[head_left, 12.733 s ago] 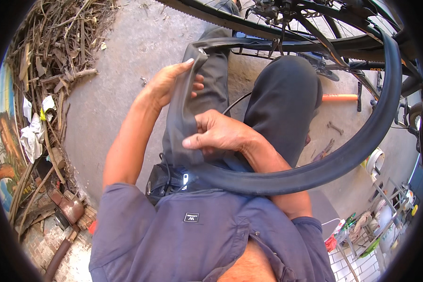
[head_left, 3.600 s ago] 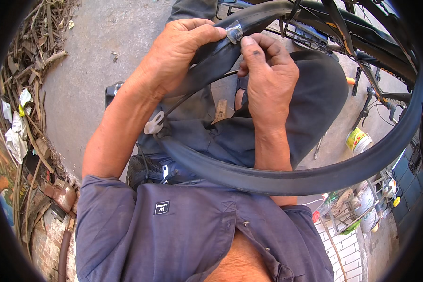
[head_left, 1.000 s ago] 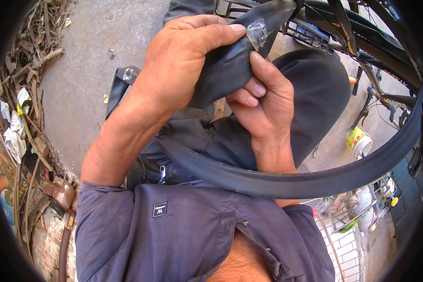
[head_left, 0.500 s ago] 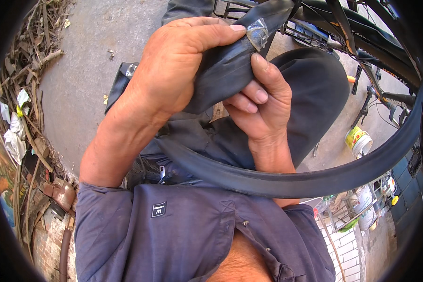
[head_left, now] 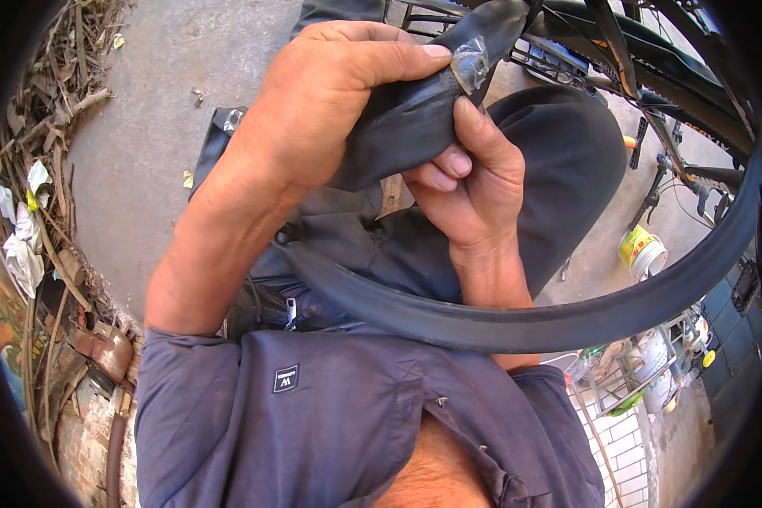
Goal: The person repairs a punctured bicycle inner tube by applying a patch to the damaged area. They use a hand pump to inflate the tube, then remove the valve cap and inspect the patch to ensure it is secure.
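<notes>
A flattened black inner tube (head_left: pixel 406 127) is stretched between my two hands. On it sits a patch (head_left: pixel 471 64) under crinkled, shiny clear film. My left hand (head_left: pixel 322 106) grips the tube from the left, its thumb lying along the top with the tip at the patch's edge. From below, my right hand (head_left: pixel 483 173) pinches the tube, its thumb tip just under the patch and its other fingers curled and partly hidden. Another stretch of the tube (head_left: pixel 499 328) curves in front of my chest and up to the right.
A bicycle frame (head_left: pixel 618 51) with wheel parts stands at the upper right, close to the tube. Past my bent knee (head_left: pixel 567 144) lies a yellow and white tub (head_left: pixel 643 251). Sticks and litter (head_left: pixel 51 161) line the left side. A wire rack (head_left: pixel 635 381) stands lower right.
Both hands keep hold of the inner tube. The left thumb and the patch have shifted slightly to the right, and the film catches the light differently.
</notes>
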A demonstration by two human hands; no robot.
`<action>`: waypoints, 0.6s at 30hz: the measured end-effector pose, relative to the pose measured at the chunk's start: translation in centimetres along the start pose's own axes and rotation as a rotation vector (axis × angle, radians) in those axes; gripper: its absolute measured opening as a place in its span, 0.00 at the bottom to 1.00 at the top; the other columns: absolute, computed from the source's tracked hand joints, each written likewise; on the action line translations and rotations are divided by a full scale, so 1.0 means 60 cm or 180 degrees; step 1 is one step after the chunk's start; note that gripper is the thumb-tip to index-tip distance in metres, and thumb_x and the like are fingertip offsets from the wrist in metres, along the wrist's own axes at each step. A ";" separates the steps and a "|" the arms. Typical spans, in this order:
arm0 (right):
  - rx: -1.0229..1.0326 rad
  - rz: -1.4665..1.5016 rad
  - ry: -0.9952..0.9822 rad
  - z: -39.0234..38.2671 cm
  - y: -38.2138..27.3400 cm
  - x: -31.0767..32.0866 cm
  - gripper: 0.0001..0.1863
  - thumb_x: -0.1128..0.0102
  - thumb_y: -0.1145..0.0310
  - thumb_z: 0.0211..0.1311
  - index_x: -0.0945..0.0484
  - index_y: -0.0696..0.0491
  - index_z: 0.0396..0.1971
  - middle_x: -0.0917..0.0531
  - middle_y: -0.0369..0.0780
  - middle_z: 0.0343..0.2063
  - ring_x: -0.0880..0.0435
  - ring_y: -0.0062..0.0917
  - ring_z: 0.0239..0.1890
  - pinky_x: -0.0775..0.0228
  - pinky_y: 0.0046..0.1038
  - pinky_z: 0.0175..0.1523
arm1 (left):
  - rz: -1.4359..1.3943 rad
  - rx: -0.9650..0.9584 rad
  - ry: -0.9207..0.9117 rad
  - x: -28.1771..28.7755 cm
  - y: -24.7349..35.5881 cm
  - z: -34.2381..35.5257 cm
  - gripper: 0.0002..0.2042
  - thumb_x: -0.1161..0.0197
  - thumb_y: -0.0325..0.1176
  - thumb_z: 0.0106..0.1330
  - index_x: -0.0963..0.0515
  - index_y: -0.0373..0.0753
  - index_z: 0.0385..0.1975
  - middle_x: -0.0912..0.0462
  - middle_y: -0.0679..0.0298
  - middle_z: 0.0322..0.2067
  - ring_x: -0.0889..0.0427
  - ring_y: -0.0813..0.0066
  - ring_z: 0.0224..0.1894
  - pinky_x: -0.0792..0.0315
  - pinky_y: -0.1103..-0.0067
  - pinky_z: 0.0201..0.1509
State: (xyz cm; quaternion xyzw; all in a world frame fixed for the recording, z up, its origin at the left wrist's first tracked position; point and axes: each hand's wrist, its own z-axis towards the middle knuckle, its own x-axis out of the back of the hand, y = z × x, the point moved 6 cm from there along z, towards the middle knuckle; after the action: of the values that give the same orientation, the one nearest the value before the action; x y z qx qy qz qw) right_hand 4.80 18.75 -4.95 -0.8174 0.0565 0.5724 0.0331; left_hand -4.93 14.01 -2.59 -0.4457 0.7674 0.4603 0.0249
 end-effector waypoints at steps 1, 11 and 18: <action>-0.0002 -0.0008 0.0003 0.000 -0.001 0.000 0.07 0.45 0.71 0.62 0.26 0.55 0.39 0.27 0.30 0.21 0.31 0.11 0.19 0.38 0.16 0.25 | 0.0029 -0.0020 -0.0016 -0.001 0.002 0.000 0.06 0.44 0.27 0.63 0.22 0.34 0.28 0.20 0.66 0.26 0.22 0.83 0.27 0.28 0.87 0.33; -0.0053 -0.0108 0.0001 -0.003 -0.001 0.006 0.08 0.44 0.71 0.62 0.24 0.53 0.41 0.26 0.30 0.21 0.31 0.12 0.19 0.37 0.17 0.25 | 0.0242 0.0002 0.0203 0.002 -0.001 0.001 0.06 0.42 0.28 0.62 0.21 0.33 0.28 0.19 0.65 0.26 0.22 0.82 0.26 0.29 0.87 0.32; -0.0086 -0.0094 -0.0039 -0.001 0.004 0.006 0.09 0.44 0.71 0.62 0.25 0.52 0.42 0.26 0.29 0.21 0.32 0.11 0.19 0.38 0.17 0.26 | 0.0144 0.0057 0.0066 0.002 -0.001 -0.003 0.06 0.42 0.29 0.63 0.21 0.33 0.29 0.19 0.66 0.26 0.22 0.83 0.25 0.28 0.87 0.31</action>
State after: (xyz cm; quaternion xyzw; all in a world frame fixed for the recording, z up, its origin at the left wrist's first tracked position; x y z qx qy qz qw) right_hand 4.93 18.50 -5.24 -0.8150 0.0365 0.5775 0.0308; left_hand -4.88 13.78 -2.59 -0.4328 0.7816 0.4491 0.0106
